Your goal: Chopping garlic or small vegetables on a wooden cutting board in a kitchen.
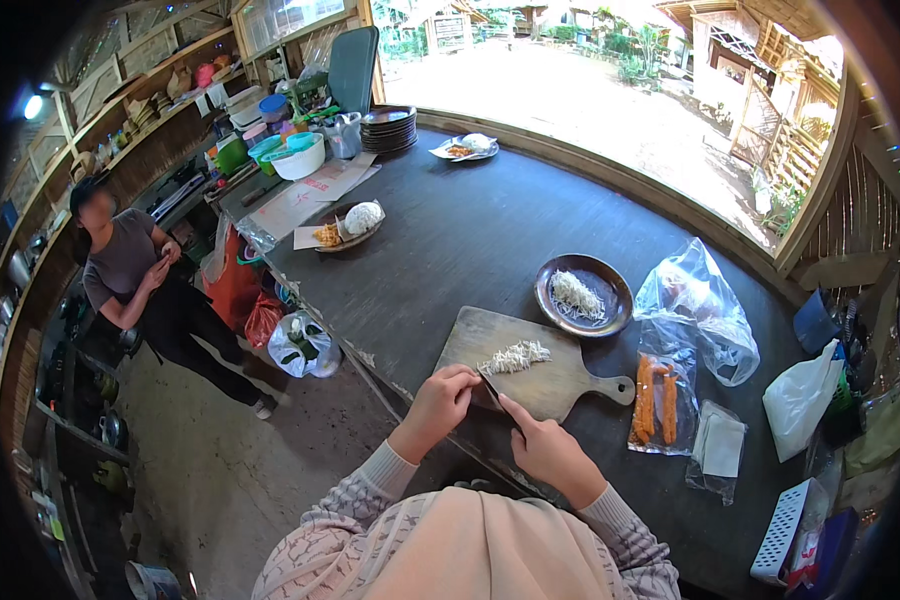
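A wooden cutting board with a handle [469, 337] lies near the table's front edge. On it is a small heap of pale, thin shreds [521, 357]. My right hand [551, 450] grips a knife [493, 391], its forefinger laid along the blade's back and the tip at the heap's left end. My left hand [446, 399] is at the board's left front, its fingertips together beside the blade; whether they pinch a shred, I cannot tell. Behind the board, a round brown plate [619, 291] holds more shreds [576, 295].
Right of the board lie a clear bag of orange sticks [669, 401], a larger plastic bag [694, 289] and a packet of white sheets [720, 442]. Farther back are a food dish [352, 238], another plate [487, 154] and stacked plates [388, 133]. A person [131, 262] stands at the left.
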Demonstrator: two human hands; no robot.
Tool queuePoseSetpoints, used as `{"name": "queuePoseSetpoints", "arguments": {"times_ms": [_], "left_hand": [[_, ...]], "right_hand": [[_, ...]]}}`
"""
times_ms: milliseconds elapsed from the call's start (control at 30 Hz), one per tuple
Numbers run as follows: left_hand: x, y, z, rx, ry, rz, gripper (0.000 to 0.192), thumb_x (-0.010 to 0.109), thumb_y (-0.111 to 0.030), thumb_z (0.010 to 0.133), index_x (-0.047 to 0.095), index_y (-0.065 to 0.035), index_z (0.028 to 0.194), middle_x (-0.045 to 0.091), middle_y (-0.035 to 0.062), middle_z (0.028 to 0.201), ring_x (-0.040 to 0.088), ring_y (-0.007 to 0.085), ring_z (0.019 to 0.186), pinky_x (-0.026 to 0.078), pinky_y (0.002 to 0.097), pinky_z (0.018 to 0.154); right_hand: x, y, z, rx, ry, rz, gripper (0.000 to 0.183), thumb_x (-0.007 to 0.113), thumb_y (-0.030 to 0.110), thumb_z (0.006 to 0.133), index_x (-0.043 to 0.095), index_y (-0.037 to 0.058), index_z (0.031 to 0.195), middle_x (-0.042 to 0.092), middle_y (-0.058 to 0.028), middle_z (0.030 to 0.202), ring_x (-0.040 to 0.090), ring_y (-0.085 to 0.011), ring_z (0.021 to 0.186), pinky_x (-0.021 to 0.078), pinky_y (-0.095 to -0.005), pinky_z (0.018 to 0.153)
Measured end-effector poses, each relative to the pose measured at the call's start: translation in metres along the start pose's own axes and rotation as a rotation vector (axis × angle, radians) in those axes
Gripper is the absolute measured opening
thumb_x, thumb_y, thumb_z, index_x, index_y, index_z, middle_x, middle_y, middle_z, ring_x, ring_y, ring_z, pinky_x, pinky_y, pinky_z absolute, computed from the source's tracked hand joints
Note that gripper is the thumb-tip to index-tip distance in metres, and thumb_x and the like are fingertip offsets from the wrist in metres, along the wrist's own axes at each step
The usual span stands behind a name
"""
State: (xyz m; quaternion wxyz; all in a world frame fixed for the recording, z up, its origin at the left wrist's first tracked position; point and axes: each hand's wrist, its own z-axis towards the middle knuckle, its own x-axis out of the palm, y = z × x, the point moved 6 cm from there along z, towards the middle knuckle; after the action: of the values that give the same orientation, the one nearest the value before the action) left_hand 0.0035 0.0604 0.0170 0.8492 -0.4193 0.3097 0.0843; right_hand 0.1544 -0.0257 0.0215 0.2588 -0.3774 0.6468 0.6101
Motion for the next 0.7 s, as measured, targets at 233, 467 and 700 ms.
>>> {"name": "queuePoseSetpoints", "arguments": {"times_ms": [233,467,700], "left_hand": [[0.004,-0.003,-0.005,0.050,-0.044,0.053,0.015,0.059,0.003,0.079,0.066,0.0026,0.092,0.065,0.0142,0.097,0.062,0.0318,0.092,0.050,0.0374,0.081],[0.005,-0.014,-0.002,0.029,-0.005,0.225,0.015,0.059,0.001,0.080,0.065,-0.0005,0.093,0.064,0.0105,0.095,0.061,0.0293,0.092,0.051,0.0371,0.079],[0.001,-0.010,0.005,-0.030,0.091,0.229,0.014,0.056,-0.001,0.081,0.067,-0.0002,0.090,0.065,0.0113,0.092,0.064,0.0313,0.085,0.052,0.0388,0.075]], "right_hand": [[0.004,0.000,0.001,-0.011,-0.021,0.031,0.057,0.050,0.016,0.087,0.038,0.0208,0.143,0.063,-0.0260,0.071,0.064,-0.0424,0.064,0.0523,-0.0517,0.066],[0.005,-0.007,0.003,-0.016,-0.081,0.036,0.062,0.051,0.013,0.085,0.035,0.0188,0.145,0.062,-0.0259,0.067,0.063,-0.0426,0.062,0.0516,-0.0519,0.064],[0.005,0.002,-0.004,-0.067,-0.056,0.039,0.065,0.051,0.013,0.084,0.033,0.0181,0.146,0.061,-0.0239,0.064,0.062,-0.0411,0.058,0.0516,-0.0511,0.061]]}}
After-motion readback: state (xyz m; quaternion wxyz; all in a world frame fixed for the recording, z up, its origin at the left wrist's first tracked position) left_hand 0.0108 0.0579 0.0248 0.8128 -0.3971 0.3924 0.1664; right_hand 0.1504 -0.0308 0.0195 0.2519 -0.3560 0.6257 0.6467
